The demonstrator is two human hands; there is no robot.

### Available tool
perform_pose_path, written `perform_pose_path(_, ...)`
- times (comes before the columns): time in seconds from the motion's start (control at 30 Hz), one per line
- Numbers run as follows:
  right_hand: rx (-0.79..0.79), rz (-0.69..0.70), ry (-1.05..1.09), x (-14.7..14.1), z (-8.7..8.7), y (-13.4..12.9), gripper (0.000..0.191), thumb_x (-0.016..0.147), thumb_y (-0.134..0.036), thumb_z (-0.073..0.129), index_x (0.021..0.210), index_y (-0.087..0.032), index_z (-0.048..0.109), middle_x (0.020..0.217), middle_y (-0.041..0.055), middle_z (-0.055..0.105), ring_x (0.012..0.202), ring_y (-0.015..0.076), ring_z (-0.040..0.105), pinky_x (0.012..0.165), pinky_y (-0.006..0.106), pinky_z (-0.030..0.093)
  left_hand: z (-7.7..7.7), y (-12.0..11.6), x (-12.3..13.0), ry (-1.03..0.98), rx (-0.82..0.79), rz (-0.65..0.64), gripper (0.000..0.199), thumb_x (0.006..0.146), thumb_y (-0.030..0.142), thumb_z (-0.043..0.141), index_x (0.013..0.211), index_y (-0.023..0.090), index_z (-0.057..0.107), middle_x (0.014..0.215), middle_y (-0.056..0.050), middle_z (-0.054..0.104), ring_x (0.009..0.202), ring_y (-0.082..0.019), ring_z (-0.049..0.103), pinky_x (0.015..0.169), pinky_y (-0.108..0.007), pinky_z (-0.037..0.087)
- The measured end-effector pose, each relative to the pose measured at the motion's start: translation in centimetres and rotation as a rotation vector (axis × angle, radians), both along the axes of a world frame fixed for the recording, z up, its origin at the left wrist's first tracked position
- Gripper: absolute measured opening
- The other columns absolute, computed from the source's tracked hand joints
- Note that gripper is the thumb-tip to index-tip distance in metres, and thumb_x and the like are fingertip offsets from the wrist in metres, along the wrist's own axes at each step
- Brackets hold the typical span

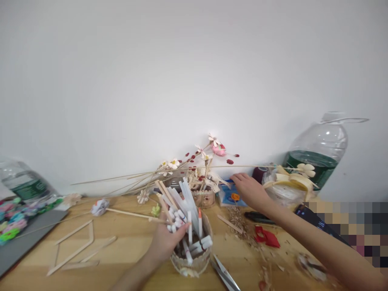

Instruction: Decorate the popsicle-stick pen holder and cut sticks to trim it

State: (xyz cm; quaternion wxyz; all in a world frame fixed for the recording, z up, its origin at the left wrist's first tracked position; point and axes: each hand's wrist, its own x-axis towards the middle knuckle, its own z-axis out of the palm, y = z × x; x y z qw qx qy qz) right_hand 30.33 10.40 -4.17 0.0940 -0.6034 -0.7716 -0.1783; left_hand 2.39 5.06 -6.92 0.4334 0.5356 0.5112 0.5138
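Observation:
My left hand [169,240] is closed around a bundle of white markers [178,214] and wooden sticks. The bundle stands in or just over an oval woven basket [194,266], where more white-capped pens lie tilted. My right hand [247,188] reaches far across the table to a blue packet [226,196] by the wall, its fingers bent down near the packet's upper edge. The fingertips are partly hidden, so what they hold does not show. An orange flower-like piece [235,197] sits on the packet's front.
Dried and crafted flowers [218,149] lean on the wall behind. Scissors [226,275], wood shavings [238,218] and red scraps [266,236] lie in front. Flat wooden sticks [72,250] are at left. A big water bottle [318,149] stands at right, another bottle [27,182] at left.

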Motion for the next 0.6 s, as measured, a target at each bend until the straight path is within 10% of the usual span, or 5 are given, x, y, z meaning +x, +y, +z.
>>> perform_pose_path(0.17,-0.04,0.035,-0.142,0.1,0.2,1.0,0.02,0.089,-0.028,0.055,0.102,-0.014,0.059,0.107,0.0068,0.059,0.097,0.0194,0.057,0.085,0.041,0.047,0.5,0.2,-0.1,0.015,-0.02,-0.107,0.049,0.062,0.034,0.069,0.106,0.016,0.057,0.105,-0.009,0.067,0.102,-0.024,0.062,0.096,-0.036,0.043)
perform_pose_path(0.6,-0.386,-0.196,-0.103,-0.3,9.0,-1.3,0.02,0.09,-0.031,0.054,0.081,-0.013,0.061,0.082,0.0018,0.061,0.079,0.015,0.059,0.075,0.035,0.048,-0.4,0.6,-0.4,-0.033,0.052,-0.099,0.061,0.063,0.032,0.07,0.117,0.014,0.049,0.113,-0.012,0.064,0.112,-0.025,0.056,0.1,-0.036,0.039)
